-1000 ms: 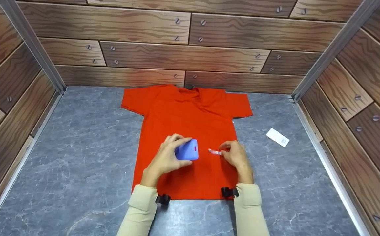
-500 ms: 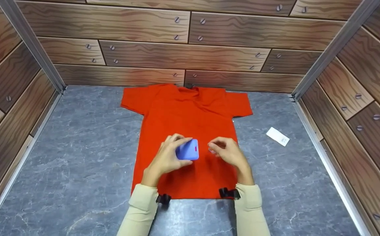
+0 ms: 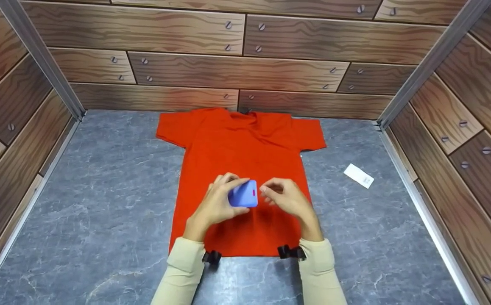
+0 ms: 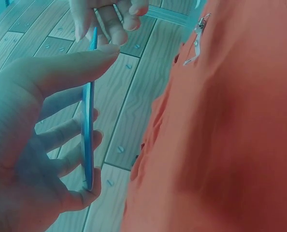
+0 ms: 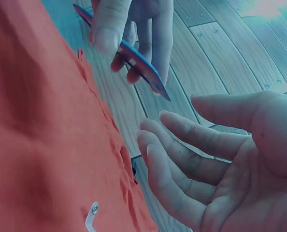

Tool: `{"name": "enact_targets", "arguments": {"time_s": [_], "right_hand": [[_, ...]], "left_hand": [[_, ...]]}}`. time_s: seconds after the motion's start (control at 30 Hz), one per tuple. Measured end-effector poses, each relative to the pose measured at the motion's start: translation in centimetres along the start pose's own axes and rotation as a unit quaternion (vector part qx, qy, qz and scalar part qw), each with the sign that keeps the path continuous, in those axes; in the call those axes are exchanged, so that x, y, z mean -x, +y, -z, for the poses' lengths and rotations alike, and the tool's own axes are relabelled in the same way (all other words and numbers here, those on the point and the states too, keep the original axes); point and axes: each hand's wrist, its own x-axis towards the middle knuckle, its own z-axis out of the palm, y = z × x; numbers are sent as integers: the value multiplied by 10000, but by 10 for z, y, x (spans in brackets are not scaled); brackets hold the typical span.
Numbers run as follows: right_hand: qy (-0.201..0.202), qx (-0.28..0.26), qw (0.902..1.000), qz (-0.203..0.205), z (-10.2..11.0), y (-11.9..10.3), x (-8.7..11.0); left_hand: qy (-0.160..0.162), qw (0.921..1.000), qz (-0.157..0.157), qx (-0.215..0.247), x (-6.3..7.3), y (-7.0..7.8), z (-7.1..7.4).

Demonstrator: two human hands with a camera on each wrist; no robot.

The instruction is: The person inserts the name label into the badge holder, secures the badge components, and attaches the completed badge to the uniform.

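My left hand (image 3: 213, 202) holds a thin blue badge holder (image 3: 245, 195) by its edges, thumb on one side and fingers on the other. The red of the shirt shows through a small slot at its right end. Edge-on in the left wrist view, the badge holder (image 4: 88, 140) looks very slim. My right hand (image 3: 288, 198) hovers close to the slotted end, fingers loosely bent; in the right wrist view this hand (image 5: 221, 159) has nothing in it. A badge strap clip (image 4: 197, 41) with a metal snap lies on the red T-shirt (image 3: 245, 156); the right hand hides it in the head view.
A white card (image 3: 359, 176) with a printed code lies on the grey marbled table (image 3: 114, 190), right of the shirt. Wood-patterned walls (image 3: 186, 70) enclose the back and both sides. Black straps (image 3: 290, 252) sit at the sleeve cuffs.
My right hand, earlier at the strap clip, has left it on the shirt and moved up and left toward the badge holder. My left hand has barely moved.
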Motion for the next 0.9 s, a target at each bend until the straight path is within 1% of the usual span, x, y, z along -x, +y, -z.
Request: {"name": "enact_targets", "arguments": {"time_s": [0.17,0.23,0.4,0.53,0.7,0.9], "right_hand": [[-73,-78,9999,10,-1,-4,0],[-89,-25,10000,-31,-1,-5,0],[-72,72,9999,-119,2,0,2],[-56,-5,9999,-137,4,1,4],[-73,-71,9999,-79,1,3,2],[-168,-14,9998,-72,-3,3,-2]], "left_hand": [[-39,10000,-49,-59,-2,0,-1],[-43,9999,-48,-96,-2,1,-1],[-41,9999,-73,-139,-1,2,-3],[-61,9999,-86,-135,0,2,-4],[-66,9998,-62,-148,0,2,-4],[-53,9996,-129,-229,-1,3,-5]]}}
